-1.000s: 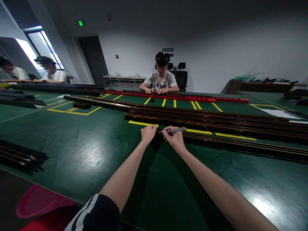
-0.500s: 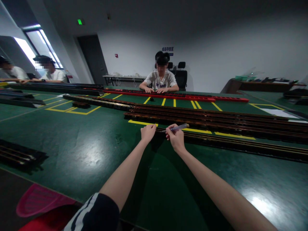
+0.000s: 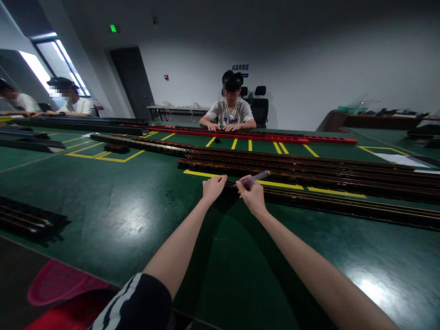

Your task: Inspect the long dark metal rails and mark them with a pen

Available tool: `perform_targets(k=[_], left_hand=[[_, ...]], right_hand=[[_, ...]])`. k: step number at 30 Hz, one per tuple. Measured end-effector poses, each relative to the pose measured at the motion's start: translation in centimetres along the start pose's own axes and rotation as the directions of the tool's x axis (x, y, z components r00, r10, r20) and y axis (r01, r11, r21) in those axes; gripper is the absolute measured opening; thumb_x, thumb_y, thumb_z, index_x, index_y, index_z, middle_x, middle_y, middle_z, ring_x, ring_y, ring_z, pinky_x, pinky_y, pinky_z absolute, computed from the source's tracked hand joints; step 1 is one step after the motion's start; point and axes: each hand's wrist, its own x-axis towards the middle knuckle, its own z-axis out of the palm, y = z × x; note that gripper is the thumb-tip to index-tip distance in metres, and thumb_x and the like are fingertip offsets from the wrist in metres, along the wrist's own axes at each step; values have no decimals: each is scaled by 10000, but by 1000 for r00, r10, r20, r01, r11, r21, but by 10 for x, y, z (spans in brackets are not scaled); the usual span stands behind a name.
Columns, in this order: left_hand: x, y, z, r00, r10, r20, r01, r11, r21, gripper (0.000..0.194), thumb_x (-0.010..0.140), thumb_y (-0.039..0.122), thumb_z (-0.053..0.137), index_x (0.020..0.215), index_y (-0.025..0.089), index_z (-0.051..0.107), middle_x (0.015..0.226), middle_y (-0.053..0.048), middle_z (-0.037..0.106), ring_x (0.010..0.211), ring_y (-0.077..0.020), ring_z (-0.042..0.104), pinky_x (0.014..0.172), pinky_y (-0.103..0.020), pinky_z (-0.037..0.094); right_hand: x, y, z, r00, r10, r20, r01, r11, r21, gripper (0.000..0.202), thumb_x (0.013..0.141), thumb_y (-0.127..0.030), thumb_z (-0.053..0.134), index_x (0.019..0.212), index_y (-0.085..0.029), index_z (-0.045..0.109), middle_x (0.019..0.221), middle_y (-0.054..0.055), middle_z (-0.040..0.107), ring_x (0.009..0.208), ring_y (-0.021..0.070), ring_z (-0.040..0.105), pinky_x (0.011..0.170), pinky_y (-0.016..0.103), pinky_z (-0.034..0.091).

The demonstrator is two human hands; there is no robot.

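Note:
A long dark rail (image 3: 330, 204) with thin gold lines lies on the green table, its near-left end under my hands. My left hand (image 3: 213, 188) is closed at that end, with the fingers curled over it and partly hidden. Just to the right, my right hand (image 3: 252, 196) pinches a slim pen-like tool (image 3: 257, 177) with a translucent handle. Its thin tip points left and down at the rail between my hands; whether it touches is too small to tell. Behind lies a bundle of similar dark reddish rails (image 3: 275, 162).
Yellow tape strips (image 3: 282, 185) mark the green table (image 3: 120, 201). Across it, a person (image 3: 229, 112) has both hands on a red rail (image 3: 292, 137). More dark strips (image 3: 30, 220) lie at the left, above a pink chair (image 3: 62, 282). Two people sit at the far left.
The view has shifted very slightly. The pen-like tool's back end has dipped a little, and both hands stay at the same place on the rail.

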Motion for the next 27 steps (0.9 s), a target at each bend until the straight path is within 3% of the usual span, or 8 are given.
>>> perform_targets(k=[7,12,21,27], left_hand=[[0,0,-1,1000,7,20,-8,999,46,439,927,411,320,765,208,673,868,-51,717,898,-254,642,882,-385,397],[1,-1,-1,1000,-5,26,5,1000,19,399,913,333,323,739,211,661,869,-34,715,876,-229,631,883,-368,389],[1,-1,-1,1000,-13,18,13,1000,2,414,920,329,314,705,202,644,843,-33,713,834,-213,631,889,-356,385],[1,0,0,1000,-26,12,26,1000,7,416,918,340,324,699,206,651,840,-34,714,818,-217,636,879,-360,396]], right_hand=[[5,1,-3,993,-17,120,13,999,39,341,803,-541,539,782,-202,516,610,12,592,472,135,560,417,251,493],[5,2,-4,990,-40,138,32,997,63,291,821,-489,524,782,-201,514,623,10,589,481,120,554,407,226,486],[5,2,-3,989,-60,133,49,995,89,262,835,-450,523,774,-195,517,624,9,587,484,116,551,401,220,480],[3,4,-3,999,-34,38,30,994,107,314,840,-501,507,784,-192,501,616,7,575,459,116,545,382,221,469]])
